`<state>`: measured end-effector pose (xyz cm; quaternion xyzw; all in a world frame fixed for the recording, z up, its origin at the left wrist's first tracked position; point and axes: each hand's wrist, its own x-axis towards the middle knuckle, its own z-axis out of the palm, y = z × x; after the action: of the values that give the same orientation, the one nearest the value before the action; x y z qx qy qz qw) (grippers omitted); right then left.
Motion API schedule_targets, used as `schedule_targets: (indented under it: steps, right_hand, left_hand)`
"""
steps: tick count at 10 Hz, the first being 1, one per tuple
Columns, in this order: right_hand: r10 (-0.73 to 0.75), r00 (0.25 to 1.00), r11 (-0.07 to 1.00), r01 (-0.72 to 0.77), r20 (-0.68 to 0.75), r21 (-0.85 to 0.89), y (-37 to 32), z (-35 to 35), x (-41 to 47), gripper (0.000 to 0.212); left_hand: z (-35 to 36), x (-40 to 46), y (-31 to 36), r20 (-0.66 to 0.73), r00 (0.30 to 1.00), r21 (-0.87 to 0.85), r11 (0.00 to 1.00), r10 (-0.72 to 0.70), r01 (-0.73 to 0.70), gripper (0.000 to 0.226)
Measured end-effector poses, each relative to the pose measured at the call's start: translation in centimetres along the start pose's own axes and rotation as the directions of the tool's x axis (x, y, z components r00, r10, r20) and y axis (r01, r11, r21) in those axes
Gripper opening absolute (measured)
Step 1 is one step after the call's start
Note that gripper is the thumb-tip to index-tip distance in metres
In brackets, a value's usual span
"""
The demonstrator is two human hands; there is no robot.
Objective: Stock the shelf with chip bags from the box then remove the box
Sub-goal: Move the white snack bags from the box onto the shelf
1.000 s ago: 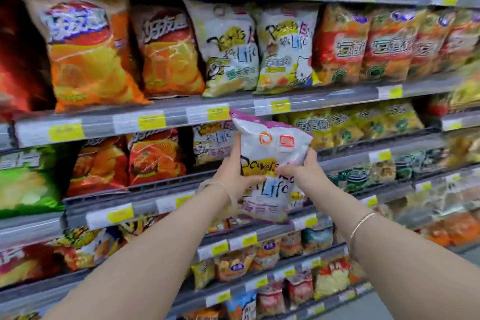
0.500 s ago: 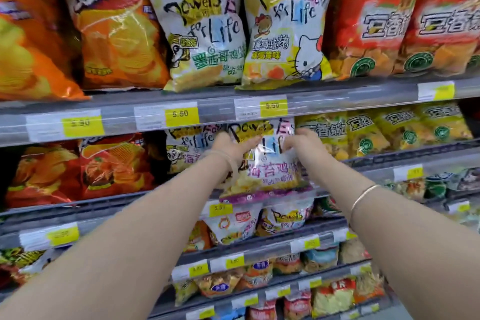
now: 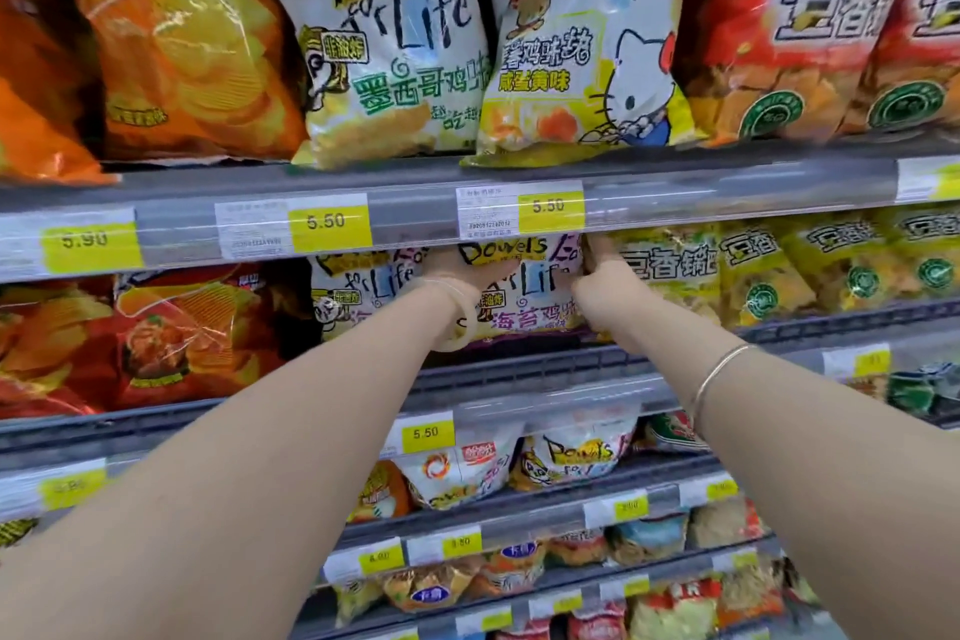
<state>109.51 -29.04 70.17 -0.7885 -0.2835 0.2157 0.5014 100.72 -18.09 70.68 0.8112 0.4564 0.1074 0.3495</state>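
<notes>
Both arms reach up to the second shelf tier, whose grey metal front rail [image 3: 571, 364] serves here as the landmark. Just above that rail stands the white, puffy foil chip bag with purple trim and scrawled black lettering [image 3: 530, 291], upright and facing outward, its top edge tucked under the grey price strip [image 3: 415, 218] of the tier above. The left hand [image 3: 457, 276] lies against the bag's upper left side and the right hand [image 3: 602, 276] closes around its upper right edge; each hand grips the bag, the fingers partly hidden behind the price strip. Holding it by both top corners probably keeps the slack, air-filled pack from flopping forward while it is pushed back into its slot, with the print kept square to the aisle. To the left of the held bag, above the same rail, a matching white bag [image 3: 358, 286] stands, and to the right crowd crinkled yellow packs with green round seals [image 3: 769, 270]. The foil is glossy and creased, catching the light, so it looks slippery and easily dented. Below the rail more white bags [image 3: 462, 473] lie tilted on the lower tier. The box is not in view, so stocking seems unfinished.
</notes>
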Motion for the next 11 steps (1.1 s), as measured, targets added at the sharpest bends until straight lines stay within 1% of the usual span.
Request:
schedule_targets:
  steps: [1,2,3,4,5,6,7,8,9,10,11]
  right_hand:
    - [-0.011,1.000,0.993,0.007,-0.029,-0.120,1.2,1.0,1.3,0.059]
    - [-0.018,0.999,0.991,0.012,-0.038,-0.136,1.8,1.5,2.3,0.063]
    - [0.046,0.997,0.966,-0.060,-0.062,-0.252,1.9,1.9,4.2,0.059]
    - [0.042,0.989,0.968,-0.075,-0.142,-0.238,2.0,2.3,4.9,0.049]
    - [0.097,0.980,0.933,-0.151,-0.176,-0.328,2.2,2.4,5.5,0.041]
    - [-0.013,0.988,0.919,-0.050,-0.156,-0.391,2.6,2.5,5.4,0.043]
    - [-0.045,0.994,0.944,0.009,-0.100,-0.330,2.6,3.0,5.3,0.043]
    - [-0.078,0.989,0.973,0.047,-0.129,-0.226,2.2,3.0,5.2,0.045]
    - [0.003,0.973,0.998,-0.017,-0.231,-0.057,1.1,3.1,4.6,0.041]
    - [-0.033,0.971,0.952,-0.043,-0.239,-0.305,0.7,3.2,4.1,0.037]
    - [-0.050,0.946,0.992,0.009,-0.320,-0.128,1.6,3.3,4.3,0.040]
  left_hand:
    - [0.8,0.8,-0.6,-0.018,0.999,0.009,0.999,0.032,-0.032,0.078]
    - [1.1,1.5,-0.8,-0.020,0.998,0.034,0.998,0.051,-0.051,0.078]
    - [0.9,1.7,-0.7,-0.011,0.998,0.080,0.995,0.059,-0.058,0.079]
    - [0.9,1.9,-0.7,-0.019,0.997,0.121,0.990,0.076,-0.073,0.079]
    - [0.3,1.4,-0.5,0.035,0.995,0.221,0.970,0.095,-0.101,0.065]
    - [0.0,1.7,-0.7,0.062,0.995,0.247,0.965,0.072,-0.086,0.071]
    - [0.0,1.9,-1.0,0.045,0.996,0.278,0.956,0.082,-0.092,0.057]
    - [-0.3,2.4,-0.7,0.096,0.988,0.323,0.935,0.119,-0.144,0.054]
    - [-0.6,1.8,-0.2,0.217,0.975,0.031,0.998,0.047,-0.055,0.071]
    - [-0.9,1.5,0.0,0.205,0.979,0.143,0.989,0.009,-0.039,0.065]
    - [-0.2,1.2,-1.0,0.026,0.986,0.206,0.964,0.166,-0.168,0.043]
